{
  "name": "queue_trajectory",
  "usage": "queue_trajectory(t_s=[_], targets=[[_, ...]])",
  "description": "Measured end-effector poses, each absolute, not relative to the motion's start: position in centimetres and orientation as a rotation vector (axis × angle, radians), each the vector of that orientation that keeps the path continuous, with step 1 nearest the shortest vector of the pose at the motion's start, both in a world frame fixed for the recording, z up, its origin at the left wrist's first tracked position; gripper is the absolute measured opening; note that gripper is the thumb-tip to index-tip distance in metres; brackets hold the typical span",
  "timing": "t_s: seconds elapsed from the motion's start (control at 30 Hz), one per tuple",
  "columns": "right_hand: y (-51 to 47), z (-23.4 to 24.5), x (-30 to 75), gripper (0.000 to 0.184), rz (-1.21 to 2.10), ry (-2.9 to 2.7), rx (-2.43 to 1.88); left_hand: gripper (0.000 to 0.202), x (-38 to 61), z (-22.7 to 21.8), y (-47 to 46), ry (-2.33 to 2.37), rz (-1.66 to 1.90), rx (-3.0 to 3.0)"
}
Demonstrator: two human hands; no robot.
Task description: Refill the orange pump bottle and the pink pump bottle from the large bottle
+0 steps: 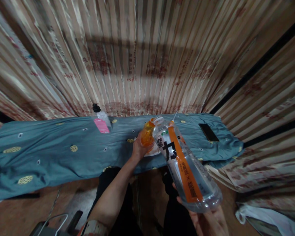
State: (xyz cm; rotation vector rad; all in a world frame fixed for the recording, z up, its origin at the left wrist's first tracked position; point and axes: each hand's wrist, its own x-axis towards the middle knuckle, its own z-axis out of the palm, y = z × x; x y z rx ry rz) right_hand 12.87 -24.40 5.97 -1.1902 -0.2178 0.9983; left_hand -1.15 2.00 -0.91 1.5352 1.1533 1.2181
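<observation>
My left hand [139, 147] is wrapped round a small orange container [147, 133] of see-through material, held over the cloth-covered surface. In my right hand [206, 218] is a large clear plastic bottle [186, 164] with an orange and white label, gripped near its base. The bottle tilts, with its uncapped-looking neck [158, 120] pointing up and left, touching or very close to the orange container's mouth. I cannot tell whether liquid is flowing. Under the container lies something white and flat [153, 150], partly hidden by my hand and the bottle.
A pump bottle [102, 121] with a pink label and black top stands to the left on the blue-green patterned cloth [51, 147]. A dark phone [208, 132] lies at the right. Pleated curtains [147, 59] hang behind and beside. A thin white stick [175, 115] shows behind the large bottle.
</observation>
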Motion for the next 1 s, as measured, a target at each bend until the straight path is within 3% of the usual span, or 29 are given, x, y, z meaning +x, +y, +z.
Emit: queue_trajectory(t_s=[0.57,0.77,1.0], targets=[[-24.9,6.4,12.6,0.086,0.988,-0.212,-1.165,0.071,-0.9,-0.7,2.0,1.164,1.198,1.543],[-24.7,5.7,12.7,0.076,0.967,-0.242,-1.2,0.07,-1.0,-0.8,2.1,1.163,1.233,1.551],[-24.5,4.9,12.8,0.078,0.922,-0.237,-1.151,0.07,-1.1,-0.7,2.1,1.13,1.243,1.533]])
